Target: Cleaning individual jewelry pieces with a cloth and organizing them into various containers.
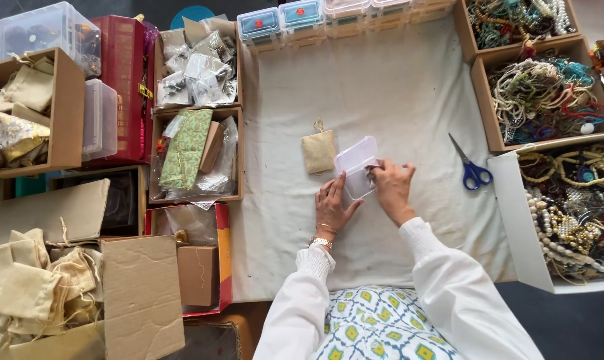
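Left hand (331, 205) steadying open clear plastic box (356, 167) on white cloth (382, 100), fingers spread against near edge. Right hand (391, 189) pinching small dark item (370, 173) over box base. Just beyond: beige pouch (318, 151). Farther right: blue-handled scissors (472, 168).

White cloth (382, 87) as landmark. Near its centre: small clear plastic box (357, 167), lid raised. Left hand (332, 207) steadies the box's near edge; right hand (392, 187) pinches a small dark item at its opening. Beige pouch (318, 151) just left of box. Blue-handled scissors (472, 170) toward cloth's right edge. Bead-filled trays (568, 193) off that edge.
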